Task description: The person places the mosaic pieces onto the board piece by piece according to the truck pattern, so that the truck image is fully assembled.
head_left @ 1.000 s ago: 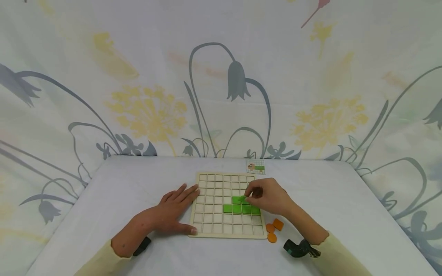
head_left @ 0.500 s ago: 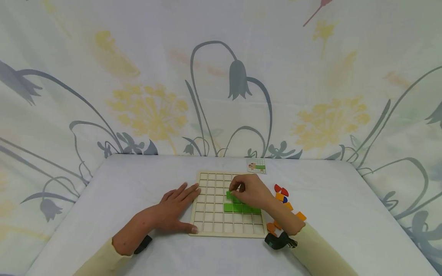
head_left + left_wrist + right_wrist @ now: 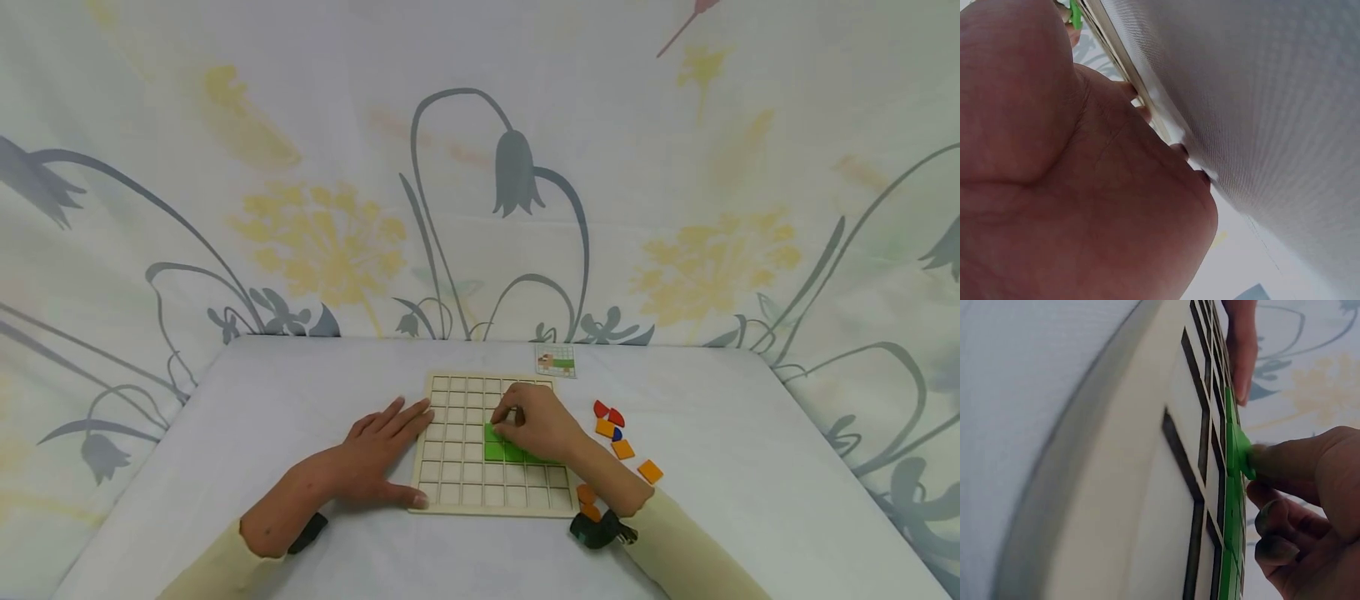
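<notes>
A wooden grid board (image 3: 452, 475) lies flat on the white table. My left hand (image 3: 367, 462) rests against the board's left edge with its fingers spread; the thumb touches the lower left corner. Over the middle of the board, my right hand (image 3: 540, 425) pinches a green tile (image 3: 1244, 453) between thumb and forefinger. In the right wrist view this tile is tilted, close above a row of green tiles (image 3: 1232, 512) set in the grid. The head view shows green tiles side by side in the cells, partly hidden under the right hand.
Right of the board lie red pieces (image 3: 608, 413), a blue piece (image 3: 617, 434) and several orange squares (image 3: 650, 472). More orange pieces (image 3: 587, 494) sit by the lower right corner. A small printed card (image 3: 556, 361) lies behind the board.
My right hand has moved left across the board with the green tile and lowered it at the row's left end. Red, blue and orange pieces came into view. The left hand has stayed put.
</notes>
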{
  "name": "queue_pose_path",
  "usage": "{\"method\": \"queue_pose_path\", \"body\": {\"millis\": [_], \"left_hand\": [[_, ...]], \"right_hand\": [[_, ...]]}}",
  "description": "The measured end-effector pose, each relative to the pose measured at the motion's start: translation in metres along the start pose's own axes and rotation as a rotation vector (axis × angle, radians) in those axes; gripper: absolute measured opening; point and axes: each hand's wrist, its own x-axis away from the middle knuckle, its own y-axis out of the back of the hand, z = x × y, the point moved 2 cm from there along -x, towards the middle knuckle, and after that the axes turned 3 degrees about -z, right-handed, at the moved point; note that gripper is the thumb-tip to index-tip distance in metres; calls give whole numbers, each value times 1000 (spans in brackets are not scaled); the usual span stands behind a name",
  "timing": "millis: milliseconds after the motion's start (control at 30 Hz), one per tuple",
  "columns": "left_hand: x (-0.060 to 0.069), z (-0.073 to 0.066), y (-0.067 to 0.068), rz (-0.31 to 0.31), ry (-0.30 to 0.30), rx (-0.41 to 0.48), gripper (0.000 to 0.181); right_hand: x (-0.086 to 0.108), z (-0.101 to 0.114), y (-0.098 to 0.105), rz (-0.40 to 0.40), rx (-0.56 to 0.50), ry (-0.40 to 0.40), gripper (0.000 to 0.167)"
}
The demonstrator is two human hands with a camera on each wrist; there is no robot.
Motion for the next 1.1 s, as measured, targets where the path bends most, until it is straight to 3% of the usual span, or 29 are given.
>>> {"method": "queue_pose_path", "body": {"millis": [333, 667, 933, 1100], "left_hand": [[-1, -1, 1, 4, -13, -2, 112], [-1, 0, 0, 12, 0, -6, 113], [-1, 2, -1, 12, -2, -11, 113], [-1, 3, -2, 15, 7, -20, 114]], "right_hand": [[12, -11, 24, -55, 42, 52, 6], [49, -39, 60, -116, 111, -46, 8], [65, -49, 67, -59, 272, -186, 15], [64, -48, 66, 0, 297, -201, 17]]}}
